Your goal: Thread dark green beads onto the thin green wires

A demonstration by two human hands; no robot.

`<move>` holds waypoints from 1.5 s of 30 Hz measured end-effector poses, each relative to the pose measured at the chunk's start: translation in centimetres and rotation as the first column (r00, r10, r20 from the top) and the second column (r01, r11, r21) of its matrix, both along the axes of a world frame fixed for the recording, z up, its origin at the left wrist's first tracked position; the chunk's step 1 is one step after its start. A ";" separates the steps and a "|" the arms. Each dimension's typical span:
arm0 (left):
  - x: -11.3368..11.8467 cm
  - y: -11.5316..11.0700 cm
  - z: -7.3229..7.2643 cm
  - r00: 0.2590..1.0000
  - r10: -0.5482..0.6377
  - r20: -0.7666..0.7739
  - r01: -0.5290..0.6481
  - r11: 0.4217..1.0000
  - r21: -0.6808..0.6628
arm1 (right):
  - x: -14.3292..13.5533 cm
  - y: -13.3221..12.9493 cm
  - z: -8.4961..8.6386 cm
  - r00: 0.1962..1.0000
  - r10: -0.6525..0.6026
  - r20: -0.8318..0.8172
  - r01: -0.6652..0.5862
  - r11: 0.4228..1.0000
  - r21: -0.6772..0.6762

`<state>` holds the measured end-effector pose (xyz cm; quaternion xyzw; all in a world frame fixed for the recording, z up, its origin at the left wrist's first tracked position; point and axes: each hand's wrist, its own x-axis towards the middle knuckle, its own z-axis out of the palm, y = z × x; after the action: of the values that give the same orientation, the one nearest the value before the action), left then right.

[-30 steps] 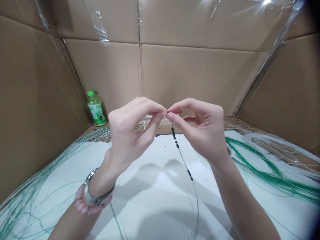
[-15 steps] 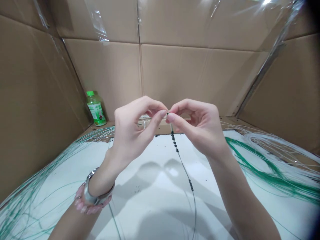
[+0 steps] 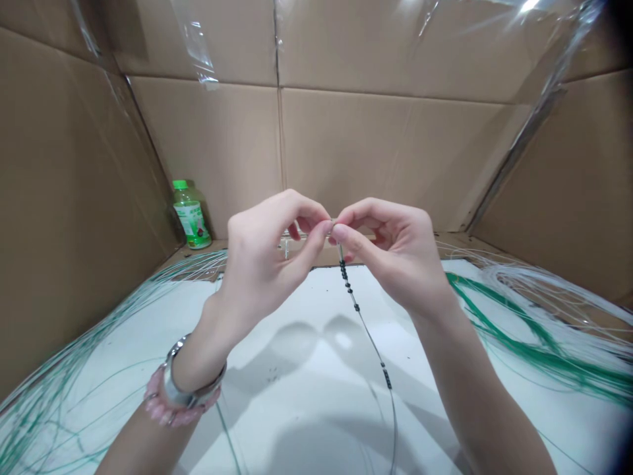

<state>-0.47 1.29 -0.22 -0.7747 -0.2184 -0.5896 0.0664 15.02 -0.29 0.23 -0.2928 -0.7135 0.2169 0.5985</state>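
Note:
A thin strand (image 3: 368,328) strung with small dark beads (image 3: 343,269) hangs down from the meeting fingertips of both hands. My left hand (image 3: 277,254) pinches at its upper end with thumb and forefinger. Against it, my right hand (image 3: 388,247) is closed in a matching pinch on the strand. The exact spot gripped is mostly covered by the fingertips. Several beads bunch below the fingers, and another dark cluster (image 3: 387,378) sits lower down. On my left wrist are a silver bangle (image 3: 185,394) and a pink bead bracelet (image 3: 165,406).
A green-capped bottle (image 3: 192,221) stands at the back left against the cardboard wall (image 3: 208,138). Green and white strands (image 3: 54,396) spread along the left edge. More green strands (image 3: 539,349) and white strands (image 3: 524,277) lie on the right of the white tabletop (image 3: 297,369).
The hanging beaded strand has swung slightly to the right, and its beads have spread and sit a little lower. Both hands keep nearly the same pinch and place.

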 end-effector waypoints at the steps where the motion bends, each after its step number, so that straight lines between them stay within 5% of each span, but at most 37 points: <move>1: 0.1 0.1 0.0 0.999 0.033 -0.022 -0.032 0.999 0.038 | 0.0 0.0 0.0 1.000 0.001 -0.007 -0.001 1.000 -0.005; 5: 0.6 0.5 -0.2 0.991 0.126 -0.054 -0.117 0.983 0.138 | -0.1 0.2 -0.1 1.000 -0.007 -0.027 0.007 1.000 -0.029; 15: 0.7 1.1 -0.6 0.992 0.128 -0.003 -0.127 0.986 0.111 | -0.1 0.3 -0.1 0.999 0.017 -0.028 -0.019 0.995 -0.103; 22: 0.4 1.3 -0.6 0.983 0.182 -0.005 -0.179 0.974 0.137 | 0.6 0.3 0.2 0.984 0.099 0.149 -0.067 0.977 -0.204; 38: 0.8 1.1 -0.6 0.989 0.139 -0.038 -0.134 0.985 0.112 | 0.4 0.5 0.0 0.995 0.072 0.062 -0.065 0.991 -0.114; 41: 0.8 0.9 -0.6 0.998 0.055 0.003 -0.055 0.998 -0.005 | 0.3 0.5 -0.1 0.997 0.059 0.043 -0.054 0.993 -0.103; 45: 1.0 1.9 -1.4 0.945 -0.229 0.235 0.286 0.927 -0.245 | 0.2 0.6 -0.1 0.987 0.094 -0.133 -0.102 0.994 -0.048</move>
<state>0.50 3.15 -1.58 -0.7345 -0.1997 -0.6327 -0.1427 15.22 0.29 0.12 -0.2588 -0.6801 0.2843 0.6242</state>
